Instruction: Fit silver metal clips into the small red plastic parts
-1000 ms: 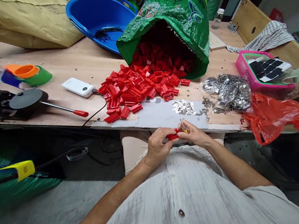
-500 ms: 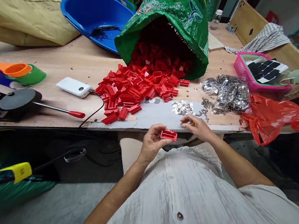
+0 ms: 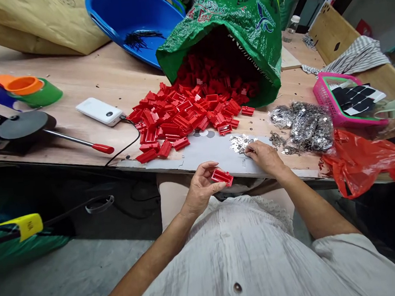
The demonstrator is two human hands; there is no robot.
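My left hand [image 3: 201, 189] grips a small red plastic housing [image 3: 222, 177] between thumb and fingers, just in front of the table edge, its open hollow side facing up. My right hand [image 3: 265, 158] reaches over the grey sheet [image 3: 201, 153] at the table's front. Its fingertips pinch together at the edge of a heap of small shiny metal pieces [image 3: 239, 143]; whatever is between them is hidden. Beyond my hands, a large pile of similar red housings [image 3: 177, 117] spills from a green woven sack [image 3: 240, 6] lying on its side.
To the right lie clear bags of metal parts [image 3: 306, 127], a pink basket [image 3: 328, 99] and a red plastic bag [image 3: 358, 161]. On the left are a white power bank [image 3: 97, 110] with a cable and a red-handled lever tool [image 3: 75, 141]. A blue basin [image 3: 110, 17] stands behind.
My right hand has moved forward from the table edge to the metal pieces, and its fingers have come together there. My left hand still holds the red housing in nearly the same place.
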